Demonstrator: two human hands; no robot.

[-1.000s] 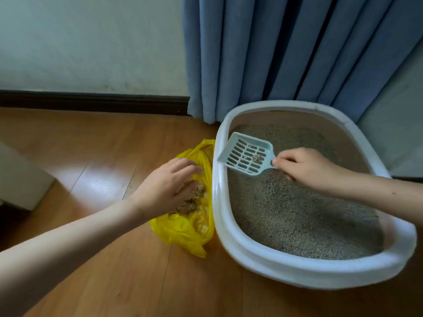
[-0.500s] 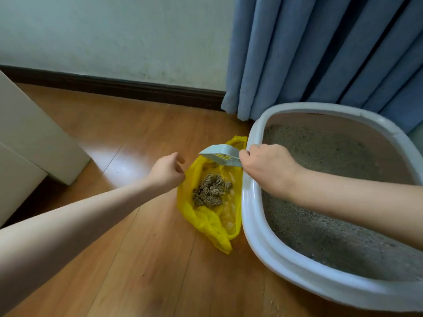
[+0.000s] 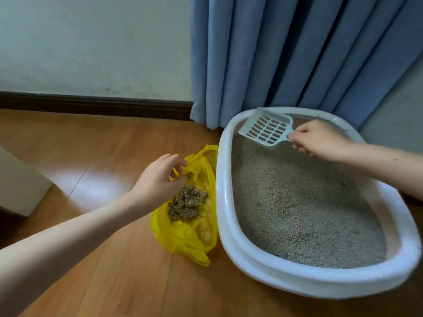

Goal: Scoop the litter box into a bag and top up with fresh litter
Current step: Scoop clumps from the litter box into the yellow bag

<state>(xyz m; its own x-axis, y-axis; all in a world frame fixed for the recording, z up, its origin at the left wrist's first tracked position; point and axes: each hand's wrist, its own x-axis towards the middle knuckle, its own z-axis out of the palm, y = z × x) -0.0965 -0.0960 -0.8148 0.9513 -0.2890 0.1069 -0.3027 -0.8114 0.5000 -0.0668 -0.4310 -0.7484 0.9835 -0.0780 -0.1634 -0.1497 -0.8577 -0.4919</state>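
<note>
A white oval litter box [image 3: 225, 197] sits on the wooden floor, filled with grey litter [image 3: 295, 209]. My right hand [image 3: 318, 139] grips the handle of a pale blue slotted scoop [image 3: 266, 129], held empty over the box's far left corner. A yellow plastic bag [image 3: 183, 234] lies against the left side of the box with a heap of brownish clumps [image 3: 186, 203] inside. My left hand [image 3: 158, 179] pinches the bag's upper edge and holds its mouth apart.
Blue curtains [image 3: 286, 53] hang right behind the box. A white wall with a dark skirting board [image 3: 91, 102] runs along the back. A pale cabinet corner [image 3: 16, 186] stands at the left on the wooden floor [image 3: 114, 271].
My right hand has carried the scoop from over the bag back into the far end of the box, now empty. My left hand stays at the bag's edge.
</note>
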